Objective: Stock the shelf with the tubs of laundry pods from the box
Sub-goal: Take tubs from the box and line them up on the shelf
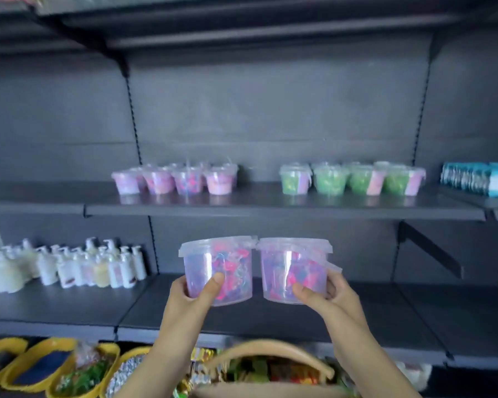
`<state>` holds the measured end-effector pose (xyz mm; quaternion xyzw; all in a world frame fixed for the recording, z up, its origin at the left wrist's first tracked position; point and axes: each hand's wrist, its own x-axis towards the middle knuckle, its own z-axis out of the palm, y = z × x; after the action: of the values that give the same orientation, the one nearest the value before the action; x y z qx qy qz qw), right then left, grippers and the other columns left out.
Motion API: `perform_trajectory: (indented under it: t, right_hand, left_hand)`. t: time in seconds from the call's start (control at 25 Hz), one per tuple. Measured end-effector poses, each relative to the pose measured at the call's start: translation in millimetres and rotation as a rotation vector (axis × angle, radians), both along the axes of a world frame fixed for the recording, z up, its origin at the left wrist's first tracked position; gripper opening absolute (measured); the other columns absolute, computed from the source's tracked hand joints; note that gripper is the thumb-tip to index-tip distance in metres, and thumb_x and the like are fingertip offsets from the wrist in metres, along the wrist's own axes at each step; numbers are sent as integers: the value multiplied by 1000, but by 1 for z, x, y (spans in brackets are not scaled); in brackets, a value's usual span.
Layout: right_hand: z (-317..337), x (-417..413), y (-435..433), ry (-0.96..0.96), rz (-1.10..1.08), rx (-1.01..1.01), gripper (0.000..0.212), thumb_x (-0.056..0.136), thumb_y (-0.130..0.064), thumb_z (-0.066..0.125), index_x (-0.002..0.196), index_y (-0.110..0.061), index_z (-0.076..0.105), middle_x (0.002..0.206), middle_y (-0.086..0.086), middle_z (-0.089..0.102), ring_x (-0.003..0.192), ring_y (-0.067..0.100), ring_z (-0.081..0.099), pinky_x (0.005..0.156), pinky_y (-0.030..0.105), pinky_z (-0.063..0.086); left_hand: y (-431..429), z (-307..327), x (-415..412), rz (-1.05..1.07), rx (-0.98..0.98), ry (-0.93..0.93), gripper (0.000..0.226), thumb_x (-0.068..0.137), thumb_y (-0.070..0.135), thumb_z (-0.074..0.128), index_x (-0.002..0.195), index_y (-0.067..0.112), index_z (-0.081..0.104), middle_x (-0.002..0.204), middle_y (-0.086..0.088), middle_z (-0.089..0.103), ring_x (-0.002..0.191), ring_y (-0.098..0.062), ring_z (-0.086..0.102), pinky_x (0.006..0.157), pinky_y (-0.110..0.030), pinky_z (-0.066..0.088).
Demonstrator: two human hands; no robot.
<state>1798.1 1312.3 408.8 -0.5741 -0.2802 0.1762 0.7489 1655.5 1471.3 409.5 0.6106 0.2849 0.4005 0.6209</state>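
Note:
My left hand (197, 291) grips a clear lidded tub of pink and blue laundry pods (217, 268). My right hand (327, 294) grips a second such tub (293, 268). Both tubs are held upright side by side, lids touching, in front of the lower dark shelf (270, 317). On the upper shelf (270, 206) stand several pink tubs (179, 178) at the left and several green tubs (348, 179) at the right. A tan box edge (270, 351) shows at the bottom, below my arms.
White pump bottles (69, 267) crowd the lower shelf's left end. Blue packets (477, 179) stand at the upper shelf's far right. Yellow trays (41, 366) with goods lie at the bottom left. A black shelf bracket (431, 248) juts out on the right.

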Motion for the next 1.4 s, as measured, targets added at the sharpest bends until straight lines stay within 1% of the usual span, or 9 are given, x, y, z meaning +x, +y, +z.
perform_trajectory:
  t: [0.12,0.24,0.4,0.52,0.64,0.8,0.92,1.04,1.4]
  right_hand:
    - [22,-14,35,-41,9,13,57,59,-22,88,109,-26,60,109,-11,68,107,4,60,86,22,44]
    - [39,-36,78,-71,4,31,61,52,-31,85,108,-26,60,114,-11,66,114,6,56,91,24,41]
    - [60,-73,142,-107,10,53,50,66,-16,83,108,-28,59,110,-13,66,108,2,58,84,21,42]
    - [73,-102,200,-127,-31,77,52,63,-10,83,108,-25,61,108,-9,69,105,6,61,87,24,45]
    - [82,-128,253,-143,-25,92,52,63,-12,83,106,-28,60,107,-13,67,104,1,59,88,23,43]
    - [86,-145,313,-158,-18,76,43,67,-11,82,94,-33,55,100,-21,59,96,-8,52,86,23,38]
    - [81,-147,355,-161,-18,67,42,68,-10,81,94,-31,55,99,-21,59,93,-10,52,81,18,39]
    - [71,-136,400,-157,-46,68,43,70,-8,79,96,-31,54,95,-24,56,85,-12,50,71,12,37]
    - [52,-58,521,-164,-174,62,65,66,-9,82,121,-21,50,113,-9,61,98,-2,57,79,19,42]
  left_hand:
    - [32,19,-20,30,51,-1,78,53,72,71,110,25,47,102,15,56,94,-1,54,93,-32,42]
    - [72,29,-40,32,66,-13,92,37,74,61,113,23,51,107,9,60,100,-10,58,98,-36,44]
    - [135,45,-75,13,58,-9,75,58,64,71,113,16,52,103,3,62,90,-14,56,87,-32,41]
    - [192,59,-105,13,112,-25,86,37,76,69,100,18,54,84,5,59,74,-11,53,81,-35,46]
    - [245,70,-131,11,115,-47,76,57,72,64,108,17,52,96,6,62,91,-15,59,89,-35,45]
    - [299,77,-153,10,141,-66,57,74,52,68,114,13,53,101,3,64,93,-10,60,78,-23,46]
    - [335,77,-157,0,138,-56,60,66,53,62,113,18,50,104,6,63,98,-8,60,82,-25,45]
    - [373,74,-149,14,107,-74,43,73,48,60,106,24,48,102,10,61,95,-4,59,71,-16,42]
    - [508,61,-69,14,225,-21,34,82,42,59,110,27,47,100,16,59,89,8,53,66,-12,38]
